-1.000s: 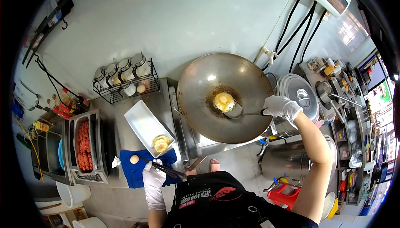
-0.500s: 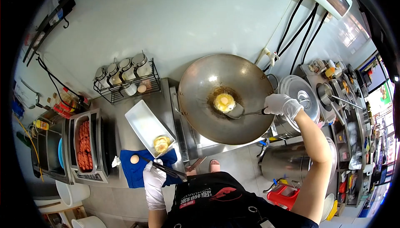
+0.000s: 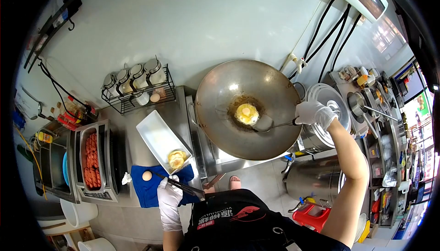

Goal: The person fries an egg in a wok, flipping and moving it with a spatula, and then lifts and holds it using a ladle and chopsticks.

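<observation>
My right hand point(image 3: 315, 114), in a white glove, is closed around the handle of a wok spatula point(image 3: 264, 124). The spatula's blade lies inside the big steel wok point(image 3: 220, 127), at the right edge of a fried egg point(image 3: 246, 113) in the bottom. At lower left, my gloved left hand point(image 3: 168, 193) grips a pair of dark tongs point(image 3: 188, 188) over a folded blue cloth point(image 3: 143, 191). A whole brown egg point(image 3: 146, 176) rests on that cloth near the tongs' far tip. Just above the hand, a white rectangular dish point(image 3: 156, 136) holds another fried egg point(image 3: 177, 159) at its near end.
Behind the dish, a black wire rack point(image 3: 137, 99) carries several jars and an egg. A steel tray of reddish sausage-like food point(image 3: 92, 161) stands left. To the wok's right are a lidded pot point(image 3: 327, 99) and a large steel drum point(image 3: 311, 180); a red stool point(image 3: 311, 216) is below.
My right hand has drawn the spatula slightly right, so its blade shows more beside the fried egg. The left hand and tongs stay in place.
</observation>
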A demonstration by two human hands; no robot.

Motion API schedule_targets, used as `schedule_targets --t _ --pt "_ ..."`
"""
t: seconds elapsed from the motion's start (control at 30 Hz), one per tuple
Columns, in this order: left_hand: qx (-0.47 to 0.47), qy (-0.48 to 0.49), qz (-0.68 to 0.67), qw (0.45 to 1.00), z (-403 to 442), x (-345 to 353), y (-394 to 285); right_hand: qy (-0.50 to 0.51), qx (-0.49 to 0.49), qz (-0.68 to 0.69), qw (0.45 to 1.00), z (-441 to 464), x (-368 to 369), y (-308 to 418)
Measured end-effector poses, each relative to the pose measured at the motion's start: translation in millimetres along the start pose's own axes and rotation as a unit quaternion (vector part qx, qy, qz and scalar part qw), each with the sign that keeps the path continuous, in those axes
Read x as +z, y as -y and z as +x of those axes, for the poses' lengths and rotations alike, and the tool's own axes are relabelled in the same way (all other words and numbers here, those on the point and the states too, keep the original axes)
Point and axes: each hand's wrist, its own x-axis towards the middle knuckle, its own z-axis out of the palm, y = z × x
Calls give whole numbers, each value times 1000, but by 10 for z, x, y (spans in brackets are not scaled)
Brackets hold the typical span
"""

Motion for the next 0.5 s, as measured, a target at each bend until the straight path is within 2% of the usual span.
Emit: schedule_targets --t 0.17,0.27,0.5 --pt "5 0 5 1000 14 4 12 -25 0 -18 1000 -37 13 -67" --pt "12 -8 13 1000 21 25 32 17 38 -32 999 -129 -103 -9" --pt "5 -5 17 1000 48 48 46 -20 52 -46 997 -182 -98 -97"
